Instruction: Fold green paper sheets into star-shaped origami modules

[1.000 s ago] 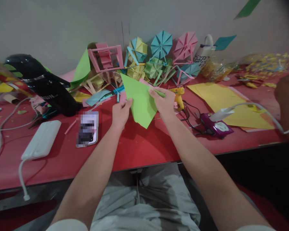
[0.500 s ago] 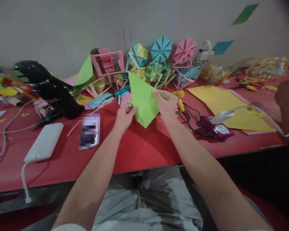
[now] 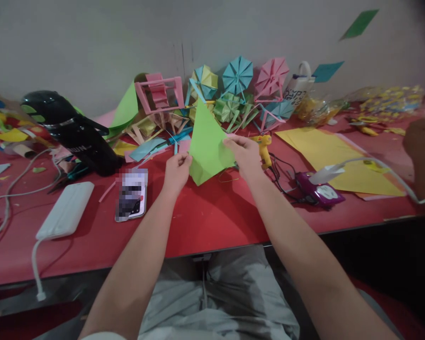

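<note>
Bright green four-cornered paper sheet (image 3: 209, 146) turns more upright between two bare hands

Since a second ago, the sheet's top corner has swung toward the right and its lowest corner toward the left, so that the long point now stands nearly straight up. It is held above the red tabletop (image 3: 212, 222), in the middle of the frame.

The left hand (image 3: 177, 172) has its fingers curled in, pinching the sheet's left edge near the bottom. The right hand (image 3: 247, 155) pinches the right edge between thumb and fingers, a little higher up.

Just right of the right hand is a yellow plastic glue gun (image 3: 265, 146); farther right, a shiny purple power socket block (image 3: 317, 189) with a white plug in it lies near large flat yellow paper sheets (image 3: 326, 156). Behind the hands, along the gray wall in the upper middle, stand folded paper models, among them a blue pleated wheel (image 3: 237, 75), a pink pleated wheel (image 3: 271, 78) and a pink rectangular paper frame (image 3: 159, 93).

At left, a black bottle (image 3: 80, 141) leans over the tabletop, with a white rounded power bank (image 3: 66, 210) and a partly pixelated phone (image 3: 131, 194) nearer the front edge. Part of another person's arm (image 3: 423, 151), blurred, shows at the right edge.
</note>
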The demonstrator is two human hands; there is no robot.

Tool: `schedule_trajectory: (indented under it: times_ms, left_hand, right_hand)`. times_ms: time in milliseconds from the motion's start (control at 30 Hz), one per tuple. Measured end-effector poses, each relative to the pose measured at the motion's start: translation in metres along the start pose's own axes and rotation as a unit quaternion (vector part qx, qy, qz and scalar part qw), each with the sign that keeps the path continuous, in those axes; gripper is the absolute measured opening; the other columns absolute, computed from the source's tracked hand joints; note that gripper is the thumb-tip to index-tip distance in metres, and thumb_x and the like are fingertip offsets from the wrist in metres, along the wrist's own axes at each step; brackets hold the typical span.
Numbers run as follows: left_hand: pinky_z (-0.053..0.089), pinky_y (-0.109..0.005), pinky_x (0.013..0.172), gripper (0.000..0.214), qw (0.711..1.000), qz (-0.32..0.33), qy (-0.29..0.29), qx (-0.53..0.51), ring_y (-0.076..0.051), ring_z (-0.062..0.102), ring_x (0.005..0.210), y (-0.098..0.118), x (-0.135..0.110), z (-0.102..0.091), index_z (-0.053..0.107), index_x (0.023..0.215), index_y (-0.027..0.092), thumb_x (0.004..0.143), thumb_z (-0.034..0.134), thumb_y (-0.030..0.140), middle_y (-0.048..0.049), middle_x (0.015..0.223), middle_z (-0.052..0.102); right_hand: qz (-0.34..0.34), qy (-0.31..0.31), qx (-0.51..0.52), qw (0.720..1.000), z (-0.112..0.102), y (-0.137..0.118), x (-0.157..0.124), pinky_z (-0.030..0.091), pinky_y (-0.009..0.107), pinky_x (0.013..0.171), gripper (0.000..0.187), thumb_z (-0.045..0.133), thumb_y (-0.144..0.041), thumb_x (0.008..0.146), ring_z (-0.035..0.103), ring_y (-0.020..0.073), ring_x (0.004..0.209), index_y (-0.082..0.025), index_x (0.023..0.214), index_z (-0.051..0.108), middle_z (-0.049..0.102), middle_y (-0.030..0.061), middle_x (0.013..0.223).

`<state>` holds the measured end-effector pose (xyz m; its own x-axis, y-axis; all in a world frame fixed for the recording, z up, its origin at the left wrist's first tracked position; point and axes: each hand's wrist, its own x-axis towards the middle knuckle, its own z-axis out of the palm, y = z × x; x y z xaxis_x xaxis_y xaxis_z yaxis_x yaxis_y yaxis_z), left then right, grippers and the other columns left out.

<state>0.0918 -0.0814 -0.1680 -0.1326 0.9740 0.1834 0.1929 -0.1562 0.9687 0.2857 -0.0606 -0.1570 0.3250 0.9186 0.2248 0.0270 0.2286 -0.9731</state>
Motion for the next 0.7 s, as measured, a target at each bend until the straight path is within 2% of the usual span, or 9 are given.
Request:
schedule_trajectory:
  times_ms: [100, 200, 333, 500, 600, 700]
  left_hand:
    - [0.04, -0.026, 0.065, 0.011, 0.999, 0.007, 0.04, 0.019, -0.014, 0.053, 0.064, -0.001, 0.005, -0.011, 0.067, 0.072, 0.017, 0.08, 0.064, 0.023, 0.0003, 0.067, 0.063]
    - [0.035, -0.027, 0.063, 0.01, 0.996, 0.017, 0.024, 0.09, -0.014, 0.05, 0.059, -0.003, 0.008, -0.022, 0.065, 0.068, 0.019, 0.076, 0.065, 0.022, 0.001, 0.06, 0.059]
    - [0.04, -0.03, 0.069, 0.007, 0.984, 0.032, -0.003, 0.177, -0.019, 0.059, 0.069, -0.003, 0.008, -0.028, 0.067, 0.075, 0.021, 0.08, 0.062, 0.024, -0.0029, 0.07, 0.067]
    - [0.043, -0.038, 0.09, 0.015, 0.955, 0.054, -0.01, 0.29, -0.026, 0.067, 0.095, 0.008, 0.001, -0.027, 0.069, 0.091, 0.024, 0.088, 0.058, 0.033, -0.0071, 0.096, 0.076]
    - [0.04, -0.042, 0.092, 0.019, 0.935, 0.066, -0.034, 0.346, -0.029, 0.066, 0.095, 0.015, -0.001, -0.027, 0.069, 0.094, 0.024, 0.092, 0.053, 0.035, -0.0095, 0.099, 0.076]
    - [0.04, -0.039, 0.086, 0.018, 0.931, 0.085, -0.054, 0.35, -0.028, 0.064, 0.088, 0.016, 0.0, -0.028, 0.067, 0.087, 0.023, 0.092, 0.051, 0.031, -0.009, 0.092, 0.074]
  right_hand:
    - [0.068, -0.1, -0.025, 0.992, -0.005, -0.005, -0.001, 0.042, 0.025, 0.054, 0.022, 0.081, -0.033, 0.067, 0.046, 0.0088, 0.052, -0.019, 0.063, 0.064, 0.051, -0.0064, 0.055]
    - [0.098, -0.166, -0.014, 0.981, -0.007, -0.008, -0.004, 0.045, 0.024, 0.055, 0.026, 0.085, -0.032, 0.064, 0.05, 0.009, 0.056, -0.019, 0.065, 0.062, 0.053, -0.0057, 0.06]
    - [0.14, -0.221, 0.005, 0.965, -0.007, -0.011, -0.009, 0.052, 0.026, 0.056, 0.019, 0.084, -0.024, 0.065, 0.06, 0.0122, 0.062, -0.019, 0.07, 0.066, 0.066, 0.0, 0.07]
    - [0.199, -0.269, 0.05, 0.941, -0.001, -0.017, -0.02, 0.062, 0.028, 0.064, 0.017, 0.079, -0.009, 0.064, 0.068, 0.0142, 0.071, -0.018, 0.076, 0.07, 0.076, 0.0055, 0.084]
    - [0.241, -0.309, 0.055, 0.918, 0.003, -0.02, -0.028, 0.065, 0.028, 0.066, 0.024, 0.08, -0.007, 0.062, 0.072, 0.0168, 0.076, -0.017, 0.082, 0.072, 0.078, 0.0068, 0.092]
    - [0.264, -0.328, 0.05, 0.906, 0.004, -0.02, -0.033, 0.067, 0.032, 0.064, 0.031, 0.081, -0.005, 0.058, 0.073, 0.0192, 0.076, -0.017, 0.085, 0.072, 0.078, 0.0064, 0.091]
